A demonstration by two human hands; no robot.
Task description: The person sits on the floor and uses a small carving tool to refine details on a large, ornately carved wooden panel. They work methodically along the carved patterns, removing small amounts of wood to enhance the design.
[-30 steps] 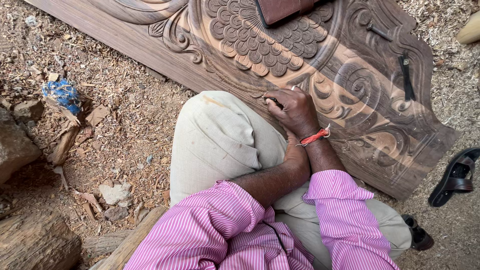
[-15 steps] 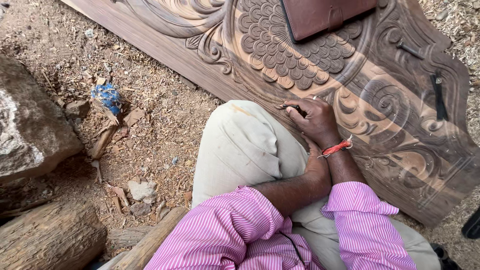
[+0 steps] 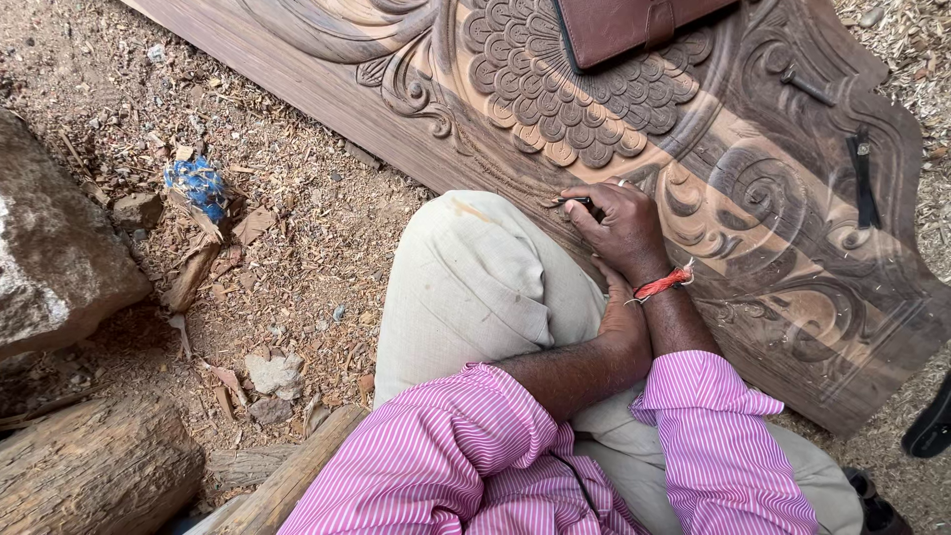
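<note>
My right hand (image 3: 622, 223), with a red thread at the wrist, grips a thin dark tool (image 3: 573, 203) whose tip rests on the lower edge of a large carved wooden panel (image 3: 753, 188). The panel shows scale patterns and scrolls and lies slanted on the ground. My left hand (image 3: 624, 322) is tucked under my right wrist and mostly hidden; its fingers cannot be seen. My bent knee in beige trousers (image 3: 475, 277) sits just left of the hands. Pink striped sleeves cover both forearms.
A brown leather case (image 3: 634, 25) lies on the panel's top. Two dark tools (image 3: 862, 178) rest on the panel at right. A big stone (image 3: 54, 248), logs (image 3: 94, 466), a blue scrap (image 3: 198, 183) and wood chips cover the dirt at left. A sandal (image 3: 931, 421) is at right.
The view has shifted so the panel and hands sit further right and larger. My right hand stays on the panel's edge with the tool; left hand still under the wrist.
</note>
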